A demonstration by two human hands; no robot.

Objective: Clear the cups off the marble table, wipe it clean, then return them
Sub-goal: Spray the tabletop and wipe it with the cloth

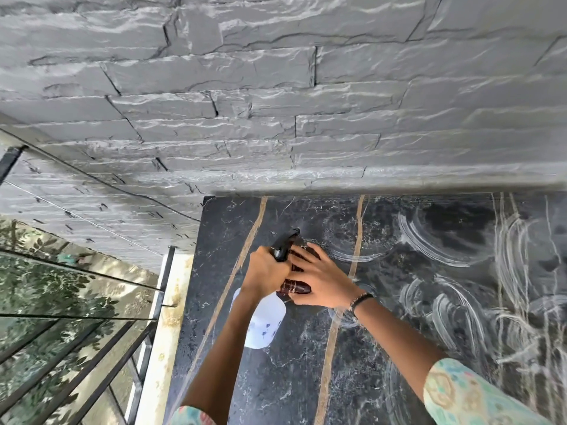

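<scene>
The marble table [383,348] is black with tan veins running front to back and fine white cracks, and its far edge sits flush against a wall of rough grey stone [276,87]. Pale curved smears [441,240] arc across the right and middle of the top, with streaky scribbled marks farther right. No cups show on the part of the table in view. The table's left edge drops beside a pale ledge [171,317] and a dark metal railing [92,372] with glass [61,286] reflecting foliage, so the left side is tight, while the broad right half of the slab lies open. Near the far left corner, the left hand [267,271] is curled closed around the black trigger head [283,245] of a spray bottle, whose white body [264,323] hangs below the wrist over the stone. The right hand [319,277] lies against it, fingers spread and partly bent over the dark reddish collar [296,286] of the bottle; whether it truly grips it I cannot tell. A beaded bracelet [360,300] circles the right wrist, and patterned pale green sleeves [460,391] cover both upper forearms.
</scene>
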